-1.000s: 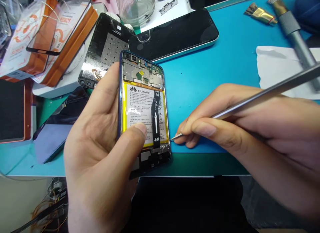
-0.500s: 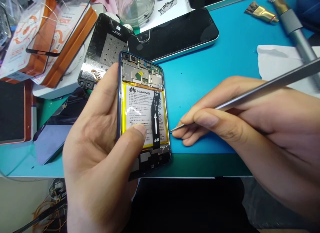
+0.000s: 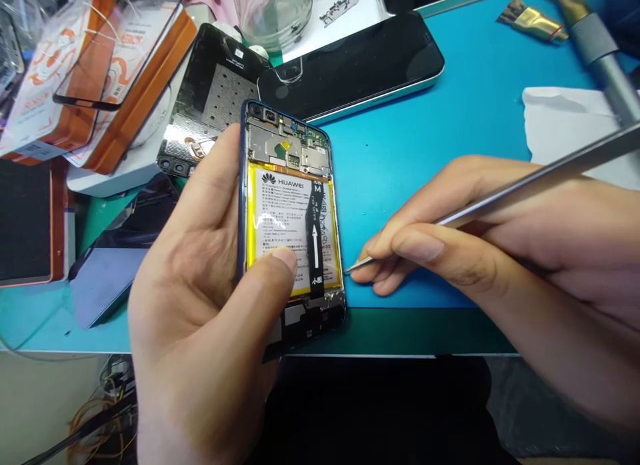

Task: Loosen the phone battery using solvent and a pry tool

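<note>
An opened smartphone [image 3: 290,148] is held tilted above the mat, its back off and its circuit boards showing. My left hand [image 3: 200,278] is closed around its left side and bottom, the thumb pressing on the white Huawei battery [image 3: 277,215]. Down the battery runs a black flex cable [image 3: 315,245] with a white arrow. Between thumb and fingers, my right hand [image 3: 450,232] pinches a slim metal tweezers-like tool [image 3: 500,192]. The tool's fine tip is at the phone's lower right edge; whether it touches the frame, I cannot tell.
Behind the phone lie a removed back cover [image 3: 220,85] and another black-screened phone [image 3: 360,72]. A glass jar [image 3: 273,15] stands at the back. Orange-and-white boxes [image 3: 135,72] pile up at left. A brush [image 3: 533,18] and white paper [image 3: 555,118] lie at right on the blue mat [image 3: 480,85].
The whole view has shifted slightly, so most things sit a little further right. The tool tip has slid slightly down along the phone's right edge. Both grips are unchanged.
</note>
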Action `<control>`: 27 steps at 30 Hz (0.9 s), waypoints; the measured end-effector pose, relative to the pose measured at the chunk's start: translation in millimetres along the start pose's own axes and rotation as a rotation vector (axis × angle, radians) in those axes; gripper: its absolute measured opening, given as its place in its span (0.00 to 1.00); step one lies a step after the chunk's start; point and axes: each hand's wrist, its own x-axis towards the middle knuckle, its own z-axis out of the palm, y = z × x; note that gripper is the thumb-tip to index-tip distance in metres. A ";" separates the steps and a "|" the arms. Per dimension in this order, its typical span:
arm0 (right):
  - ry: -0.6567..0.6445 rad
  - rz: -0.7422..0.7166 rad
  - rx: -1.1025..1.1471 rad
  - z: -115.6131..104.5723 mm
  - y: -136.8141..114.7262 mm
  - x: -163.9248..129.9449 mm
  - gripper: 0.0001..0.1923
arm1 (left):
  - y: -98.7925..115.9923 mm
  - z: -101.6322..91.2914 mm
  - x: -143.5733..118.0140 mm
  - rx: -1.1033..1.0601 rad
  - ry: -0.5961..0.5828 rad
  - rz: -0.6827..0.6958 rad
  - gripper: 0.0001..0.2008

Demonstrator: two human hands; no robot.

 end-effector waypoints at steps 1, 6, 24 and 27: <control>-0.001 0.003 -0.002 -0.1 0.0 0.5 0.17 | 0.4 0.2 -0.2 0.007 0.005 0.004 0.38; -0.009 0.019 0.021 -2.8 -0.6 1.4 0.18 | 0.1 3.1 1.6 0.037 0.083 -0.041 0.41; -0.019 -0.059 0.027 -0.8 -1.7 4.3 0.20 | 12.1 -11.1 33.4 0.032 -0.042 -0.083 0.59; 0.002 -0.087 0.079 -2.2 -6.1 6.0 0.19 | 17.3 -16.7 48.1 0.047 -0.022 -0.123 0.60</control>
